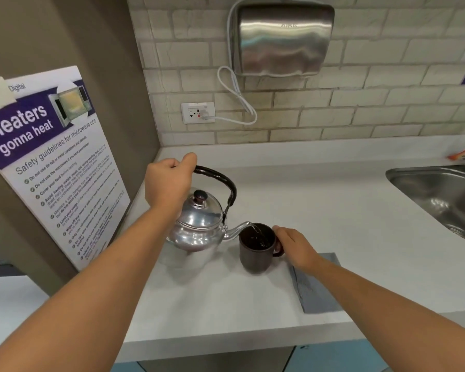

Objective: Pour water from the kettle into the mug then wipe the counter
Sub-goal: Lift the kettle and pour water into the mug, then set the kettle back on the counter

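Observation:
A shiny metal kettle [198, 226] with a black handle is lifted and tilted to the right, its spout over a dark brown mug [255, 252]. My left hand [169, 183] is closed around the top of the kettle's handle. A thin stream of water runs from the spout into the mug. The mug stands on the white counter [320, 210], and my right hand [293, 244] holds it at its handle. A folded grey cloth [316, 291] lies flat on the counter just right of the mug, partly under my right forearm.
A steel sink [440, 197] is set into the counter at the right. A hand dryer [282, 40] hangs on the tiled wall, its cable plugged into an outlet [198, 113]. A microwave safety poster [49, 157] covers the left wall. The counter's front edge runs below the cloth.

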`<state>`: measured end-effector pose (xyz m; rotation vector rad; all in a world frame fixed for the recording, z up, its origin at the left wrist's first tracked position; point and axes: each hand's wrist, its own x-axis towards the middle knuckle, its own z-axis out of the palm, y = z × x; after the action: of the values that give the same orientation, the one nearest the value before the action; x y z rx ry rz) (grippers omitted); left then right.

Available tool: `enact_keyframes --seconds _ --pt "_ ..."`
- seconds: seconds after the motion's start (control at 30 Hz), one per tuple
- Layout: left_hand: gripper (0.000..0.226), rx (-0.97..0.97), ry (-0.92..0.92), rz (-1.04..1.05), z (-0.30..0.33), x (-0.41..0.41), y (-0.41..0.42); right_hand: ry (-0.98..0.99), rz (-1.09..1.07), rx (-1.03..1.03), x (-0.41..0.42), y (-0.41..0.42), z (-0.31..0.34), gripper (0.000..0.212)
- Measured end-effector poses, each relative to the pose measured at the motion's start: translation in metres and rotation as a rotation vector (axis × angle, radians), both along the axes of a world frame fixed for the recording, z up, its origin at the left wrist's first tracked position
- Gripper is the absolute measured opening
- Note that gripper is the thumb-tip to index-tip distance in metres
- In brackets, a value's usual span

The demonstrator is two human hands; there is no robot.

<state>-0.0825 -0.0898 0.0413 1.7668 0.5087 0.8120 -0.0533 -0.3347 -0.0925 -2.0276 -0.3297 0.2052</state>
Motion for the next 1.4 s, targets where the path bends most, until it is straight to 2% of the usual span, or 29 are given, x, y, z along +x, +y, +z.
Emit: enact_keyframes --seconds 0.17,0.33,0.5,0.63,0.8,1.0,1.27,1.4 --pt "0.051 -0.174 -0.083 -0.050 -0.008 0.004 0.014 -0.085 -0.011 -0.099 0.004 -0.002 0.012 0.039" --pt "0.050 -0.355 -0.162 -0.049 -0.002 0.013 0.029 -0.214 -0.078 -0.060 0.022 0.007 0.051 0.035" --pt "0.047 -0.420 -0.238 -0.044 0.004 0.045 0.040 -0.339 -0.036 0.059 0.053 0.049 0.112 0.033" --pt "0.047 -0.436 -0.290 -0.035 0.000 0.085 0.048 -0.398 0.020 0.089 0.088 0.096 0.135 0.036" --pt "0.041 -0.401 -0.199 0.009 -0.019 0.134 0.061 -0.560 0.177 -0.113 0.136 0.141 0.120 0.040" --pt "0.040 -0.419 -0.163 0.051 -0.062 0.176 0.077 -0.588 0.270 -0.262 0.183 0.162 0.081 0.036" --pt "0.048 -0.411 -0.115 0.132 -0.099 0.192 0.088 -0.594 0.327 -0.261 0.212 0.179 0.042 0.034" --pt "0.053 -0.267 -0.004 0.127 -0.105 0.193 0.092 -0.569 0.267 -0.236 0.222 0.186 0.032 0.041"
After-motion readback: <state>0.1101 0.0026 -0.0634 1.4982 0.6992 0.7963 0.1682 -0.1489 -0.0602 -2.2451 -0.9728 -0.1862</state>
